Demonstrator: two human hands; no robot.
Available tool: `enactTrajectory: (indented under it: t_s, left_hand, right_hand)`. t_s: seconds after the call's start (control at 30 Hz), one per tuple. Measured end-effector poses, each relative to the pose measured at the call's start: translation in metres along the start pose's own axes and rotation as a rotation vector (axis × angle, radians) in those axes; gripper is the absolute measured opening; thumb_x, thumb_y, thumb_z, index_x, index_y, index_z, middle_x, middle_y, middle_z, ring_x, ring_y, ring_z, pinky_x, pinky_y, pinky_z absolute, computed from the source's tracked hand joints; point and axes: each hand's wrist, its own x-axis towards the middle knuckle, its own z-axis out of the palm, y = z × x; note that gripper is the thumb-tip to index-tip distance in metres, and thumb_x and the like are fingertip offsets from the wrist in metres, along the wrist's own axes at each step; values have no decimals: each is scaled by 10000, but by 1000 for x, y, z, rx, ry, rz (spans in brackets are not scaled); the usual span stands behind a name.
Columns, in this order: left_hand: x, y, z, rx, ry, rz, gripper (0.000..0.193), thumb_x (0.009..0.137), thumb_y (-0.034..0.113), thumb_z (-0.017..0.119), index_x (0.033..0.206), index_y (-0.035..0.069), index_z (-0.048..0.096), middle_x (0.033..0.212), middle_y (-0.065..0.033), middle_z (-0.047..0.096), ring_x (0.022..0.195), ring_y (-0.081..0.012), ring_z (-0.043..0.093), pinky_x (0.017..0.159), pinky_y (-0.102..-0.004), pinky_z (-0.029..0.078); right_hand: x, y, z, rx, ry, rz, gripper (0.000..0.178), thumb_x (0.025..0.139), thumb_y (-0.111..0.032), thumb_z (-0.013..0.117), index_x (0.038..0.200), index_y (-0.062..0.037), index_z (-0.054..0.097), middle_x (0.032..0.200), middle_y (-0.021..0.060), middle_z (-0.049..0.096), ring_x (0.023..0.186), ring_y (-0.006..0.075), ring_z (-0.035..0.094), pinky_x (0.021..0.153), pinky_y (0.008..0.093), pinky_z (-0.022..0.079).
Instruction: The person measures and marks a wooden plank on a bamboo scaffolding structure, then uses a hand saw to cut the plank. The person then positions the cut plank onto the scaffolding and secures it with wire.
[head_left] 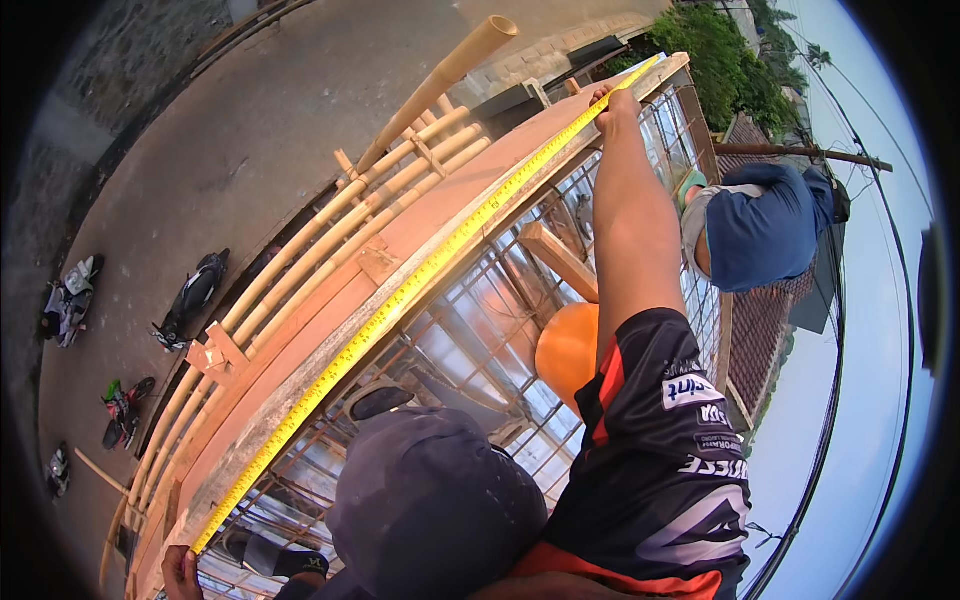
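Note:
A yellow tape measure blade [400,300] is stretched along the top edge of a long formwork board [310,375], running from lower left to upper right. My right hand [615,105] is at the far end of my outstretched arm, its fingers closed on the blade near the board's far corner. At the lower left, my left hand [180,574] pinches the blade's near end against the board; the picture's lower edge cuts this hand off. Inside the board lies a grid of steel reinforcing bars [500,290] over shiny sheeting.
Bamboo poles [330,225] run outside the formwork, high above a street with parked motorbikes [192,298]. A person in a blue shirt [765,235] bends at the right. An orange rounded thing [568,352] and a timber piece [556,260] are near my arm. Overhead cables [840,350] hang beyond.

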Motion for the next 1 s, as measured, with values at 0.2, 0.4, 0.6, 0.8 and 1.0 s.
enactTrajectory:
  t_s: [0.2,0.4,0.6,0.8,1.0]
  left_hand:
    - [45,88,18,-225,45,64,350,1116,283,612,1215,-39,706,1152,-182,675,1078,-319,617,953,-416,482]
    - [108,211,39,-386,56,170,231,1073,162,668,960,-38,688,776,-53,552,708,-132,499,651,-336,417]
    - [132,372,22,-378,-88,201,278,1060,256,685,1045,-19,728,744,-101,621,693,-187,584,684,-371,479]
    - [145,448,15,-240,-151,293,356,1017,346,720,1147,17,761,830,-191,712,757,-298,693,753,-427,537]
    - [142,432,26,-198,-149,238,355,1014,348,722,1152,24,762,847,-217,717,779,-340,707,766,-448,543]
  right_hand:
    - [-16,1,-13,52,78,-104,182,1043,-39,411,1055,30,579,832,143,630,614,225,634,535,327,539]
    - [4,-8,-32,139,46,-226,178,1052,-73,486,983,36,608,829,148,651,632,248,634,581,360,577]
    - [30,-9,-45,146,-44,-244,140,1056,-62,468,1064,21,581,855,144,636,657,243,629,593,368,567]
    - [50,-6,-58,92,-40,-221,170,1023,14,446,1171,-34,515,914,137,627,682,237,632,587,374,544]
    - [28,15,-52,58,-15,-266,215,994,31,438,1181,-8,536,888,146,628,661,242,626,581,377,540]
